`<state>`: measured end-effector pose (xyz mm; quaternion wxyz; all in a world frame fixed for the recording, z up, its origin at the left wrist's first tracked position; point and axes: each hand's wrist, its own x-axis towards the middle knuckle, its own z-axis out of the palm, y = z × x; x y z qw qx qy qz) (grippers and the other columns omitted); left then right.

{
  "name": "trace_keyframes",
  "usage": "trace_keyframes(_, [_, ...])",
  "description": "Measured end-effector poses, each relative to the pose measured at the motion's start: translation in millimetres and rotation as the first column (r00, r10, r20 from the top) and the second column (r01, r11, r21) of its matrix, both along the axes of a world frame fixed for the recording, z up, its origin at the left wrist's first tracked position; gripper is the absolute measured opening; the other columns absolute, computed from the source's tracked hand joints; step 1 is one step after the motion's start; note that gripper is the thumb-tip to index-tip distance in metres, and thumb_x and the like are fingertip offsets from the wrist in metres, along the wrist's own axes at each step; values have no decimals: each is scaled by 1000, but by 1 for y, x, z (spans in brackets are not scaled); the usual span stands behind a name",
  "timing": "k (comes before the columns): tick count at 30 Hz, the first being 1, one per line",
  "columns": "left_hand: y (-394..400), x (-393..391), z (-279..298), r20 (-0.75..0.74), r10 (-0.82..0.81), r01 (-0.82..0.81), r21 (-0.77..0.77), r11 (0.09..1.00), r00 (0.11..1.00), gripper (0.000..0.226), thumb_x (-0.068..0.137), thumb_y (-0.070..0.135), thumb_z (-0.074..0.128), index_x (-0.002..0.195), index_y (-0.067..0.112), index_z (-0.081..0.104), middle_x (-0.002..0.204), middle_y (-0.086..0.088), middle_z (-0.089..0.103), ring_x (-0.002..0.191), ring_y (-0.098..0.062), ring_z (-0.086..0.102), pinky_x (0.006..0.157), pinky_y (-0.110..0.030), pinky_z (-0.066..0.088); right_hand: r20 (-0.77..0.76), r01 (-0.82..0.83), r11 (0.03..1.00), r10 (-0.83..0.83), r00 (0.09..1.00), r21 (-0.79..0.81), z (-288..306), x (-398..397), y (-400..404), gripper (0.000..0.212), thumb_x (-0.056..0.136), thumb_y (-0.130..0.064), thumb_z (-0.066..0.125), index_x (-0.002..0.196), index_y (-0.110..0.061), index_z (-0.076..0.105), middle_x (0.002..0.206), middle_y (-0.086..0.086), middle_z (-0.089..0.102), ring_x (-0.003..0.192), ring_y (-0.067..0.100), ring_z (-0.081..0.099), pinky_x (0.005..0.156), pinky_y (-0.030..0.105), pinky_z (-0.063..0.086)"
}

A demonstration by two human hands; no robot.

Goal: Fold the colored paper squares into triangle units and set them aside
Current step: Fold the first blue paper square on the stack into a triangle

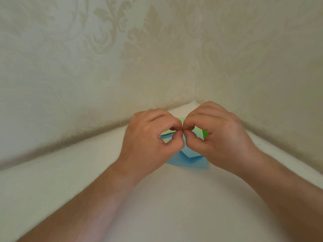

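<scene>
While both arms reach toward the corner of the white counter (70, 175), the left hand (150, 137) and the right hand (216, 135) meet knuckle to knuckle, fingers curled, each pinching the light blue paper (187, 161). This paper lies on the counter just under the hands, its lower edge showing between the wrists. A small green paper (204, 133) shows beside the right thumb. Patterned wallpaper (122, 49) covers both walls behind.

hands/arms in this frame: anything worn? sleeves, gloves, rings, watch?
Nothing worn that shows. The left hand and right hand are bare: no gloves, no visible rings. Both forearms are bare down to the frame edge, with no sleeves, watch or bands. No markings visible.
</scene>
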<state>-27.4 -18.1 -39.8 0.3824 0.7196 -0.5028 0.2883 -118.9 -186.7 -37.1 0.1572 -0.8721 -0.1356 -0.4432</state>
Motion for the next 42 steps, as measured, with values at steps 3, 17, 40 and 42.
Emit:
trace_keyframes(3, [0, -1, 1, 35, 5, -3, -31, 1000, 999, 5, 77, 18, 67, 74, 17, 72, 76, 9, 66, 72, -14, 62, 70, -43, 48, 30, -4, 1000, 5, 1000, -23, 0, 0, 2, 5, 82, -7, 71, 78, -10, 70, 77, -3, 65, 76, 20, 55, 73, 26, 43])
trace_keyframes(17, [10, 13, 4, -44, 93, -95, -44, 995, 995, 14, 77, 14, 74, 84, 25, 80, 79, 25, 66, 82, -2, 63, 77, -25, 50, 86, 120, 991, -125, 988, 60, 15, -13, -6, 8, 73, -7, 68, 68, -12, 65, 69, -4, 61, 72, 20, 56, 64, 32, 46])
trace_keyframes(40, [11, 23, -11, -451, 63, 173, 464, 869, 890, 54, 73, 34, 58, 125, 49, 60, 125, 28, 51, 125, 1, 45, 104, -25, 41, -594, 399, 860, -147, 791, 317, -8, 1, -21, 3, 88, -38, 69, 88, -37, 67, 81, -15, 66, 71, 3, 59, 64, 24, 46])
trace_keyframes(42, [8, 23, -15, -473, 89, 201, 528, 825, 877, 50, 78, 46, 68, 128, 51, 59, 125, 27, 49, 120, 2, 47, 108, -29, 41, -655, 390, 854, -80, 752, 343, -9, 1, -24, 8, 86, -40, 70, 81, -34, 71, 75, -14, 68, 65, 3, 58, 62, 24, 46])
